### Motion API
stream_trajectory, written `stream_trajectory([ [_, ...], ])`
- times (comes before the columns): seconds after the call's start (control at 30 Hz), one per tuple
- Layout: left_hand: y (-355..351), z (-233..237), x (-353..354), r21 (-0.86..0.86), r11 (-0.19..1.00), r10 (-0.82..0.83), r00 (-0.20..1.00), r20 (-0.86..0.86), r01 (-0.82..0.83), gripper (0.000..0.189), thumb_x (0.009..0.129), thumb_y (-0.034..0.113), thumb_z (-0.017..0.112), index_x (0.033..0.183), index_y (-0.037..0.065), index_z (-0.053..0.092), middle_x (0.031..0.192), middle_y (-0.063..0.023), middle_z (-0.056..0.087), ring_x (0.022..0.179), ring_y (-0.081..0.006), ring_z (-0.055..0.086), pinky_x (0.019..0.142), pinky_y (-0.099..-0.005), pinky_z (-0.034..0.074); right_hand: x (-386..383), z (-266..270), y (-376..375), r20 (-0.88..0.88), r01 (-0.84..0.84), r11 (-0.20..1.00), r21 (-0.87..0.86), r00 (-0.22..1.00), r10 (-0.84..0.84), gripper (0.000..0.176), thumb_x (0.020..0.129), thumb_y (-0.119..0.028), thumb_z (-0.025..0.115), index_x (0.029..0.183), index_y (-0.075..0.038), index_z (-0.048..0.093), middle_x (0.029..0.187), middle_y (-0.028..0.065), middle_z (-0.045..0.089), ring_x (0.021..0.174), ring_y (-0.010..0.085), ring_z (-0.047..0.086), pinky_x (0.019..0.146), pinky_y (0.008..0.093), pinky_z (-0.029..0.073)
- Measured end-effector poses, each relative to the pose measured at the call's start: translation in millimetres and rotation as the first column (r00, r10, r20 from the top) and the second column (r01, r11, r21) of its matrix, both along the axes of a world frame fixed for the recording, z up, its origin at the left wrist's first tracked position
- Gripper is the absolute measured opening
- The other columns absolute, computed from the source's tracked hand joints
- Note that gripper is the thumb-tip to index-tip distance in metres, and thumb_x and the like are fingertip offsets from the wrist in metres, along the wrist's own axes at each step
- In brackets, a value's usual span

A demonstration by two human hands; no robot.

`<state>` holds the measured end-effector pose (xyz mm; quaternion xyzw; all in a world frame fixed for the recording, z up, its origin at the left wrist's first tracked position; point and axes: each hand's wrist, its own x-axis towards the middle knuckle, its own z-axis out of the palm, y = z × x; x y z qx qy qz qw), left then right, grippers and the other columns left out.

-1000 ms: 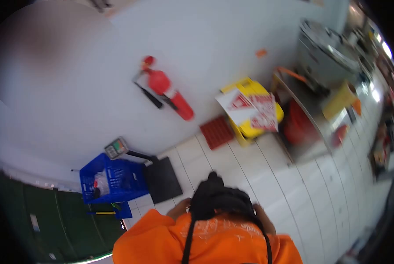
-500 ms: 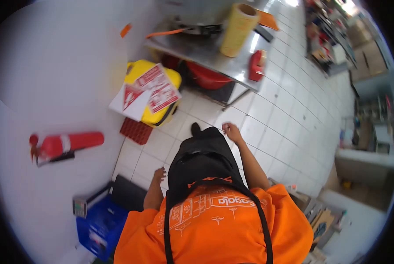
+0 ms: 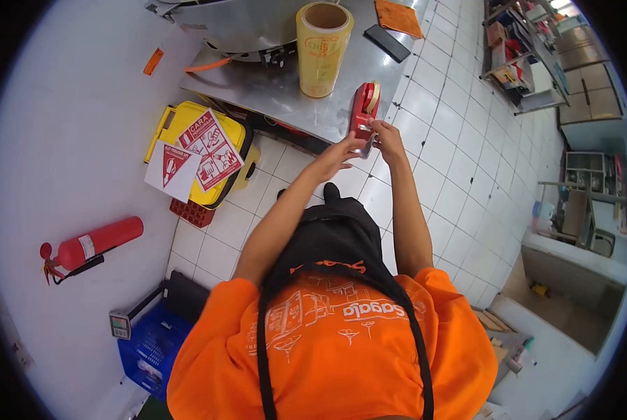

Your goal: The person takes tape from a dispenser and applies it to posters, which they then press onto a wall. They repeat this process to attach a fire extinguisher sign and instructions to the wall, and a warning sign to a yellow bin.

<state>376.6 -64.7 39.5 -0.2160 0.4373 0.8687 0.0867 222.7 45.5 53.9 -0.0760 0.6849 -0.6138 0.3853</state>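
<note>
Tape dispenser (image 3: 363,106), red, on the near edge of steel table (image 3: 271,94), both hands on its near end. Biggest first: the table runs along the white wall, with a machine at the back. A yellow bin (image 3: 200,143) stands on the floor under the table edge. An upright film roll (image 3: 322,49) stands just beside the dispenser, not touching it.

Left hand (image 3: 339,149) reaches up from below, fingers curled in against the dispenser's lower end, looks like a hold on the body. Right hand (image 3: 387,133) comes in from the side, fingertips (image 3: 376,127) pinched together at the same end; can't tell if that's tape or plastic, too small.

Judged step: getting hold of the tape end at the cutter. Next move calls for a braced body in the left and a straight pull from the right, since the dispenser sits right at the table edge.
</note>
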Motion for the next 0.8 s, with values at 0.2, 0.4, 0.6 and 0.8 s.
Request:
stream_trajectory([
  [0.2,12,-28,-44,0.027,0.969,0.240,0.963,0.126,-0.245,0.062,0.090,0.066,0.048,0.116,0.012,0.063,0.124,-0.0046,0.061,0.123,-0.0185,0.046,0.101,-0.0392,0.030,19,5,18,0.122,0.028,0.999,0.035,0.992,-0.032,0.024,0.088,-0.028,0.068,0.092,-0.005,0.069,0.074,-0.0015,0.056,0.060,0.0080,0.046,0.056,0.0236,0.038],
  [0.4,19,-19,-41,-0.114,0.947,0.310,0.946,0.097,-0.299,0.030,0.092,0.034,0.063,0.108,0.009,0.068,0.104,0.0009,0.067,0.102,-0.0095,0.056,0.084,-0.0263,0.037,92,34,82,0.223,-0.173,0.977,0.127,0.964,0.141,0.021,0.089,-0.023,0.068,0.093,-0.002,0.069,0.069,-0.0039,0.052,0.057,0.0065,0.043,0.054,0.0233,0.037],
  [0.6,35,-49,-56,-0.274,0.855,0.492,0.856,0.157,-0.441,0.027,0.084,0.023,0.074,0.099,0.001,0.071,0.092,-0.0043,0.069,0.087,-0.0109,0.060,0.079,-0.0258,0.046,92,1,95,0.502,-0.185,0.982,0.047,0.854,0.137,0.018,0.090,-0.023,0.068,0.091,-0.005,0.064,0.065,-0.0048,0.049,0.057,0.0054,0.044,0.051,0.0249,0.040],
  [0.8,27,-46,-25,-0.568,0.662,0.673,0.722,0.163,-0.489,0.016,0.078,0.012,0.072,0.090,0.001,0.071,0.085,-0.0064,0.070,0.080,-0.0135,0.063,0.075,-0.0279,0.049,97,2,84,0.583,-0.321,0.945,0.060,0.780,0.227,0.017,0.092,-0.022,0.066,0.093,-0.006,0.060,0.072,-0.0040,0.050,0.064,0.0059,0.047,0.054,0.0269,0.044],
])
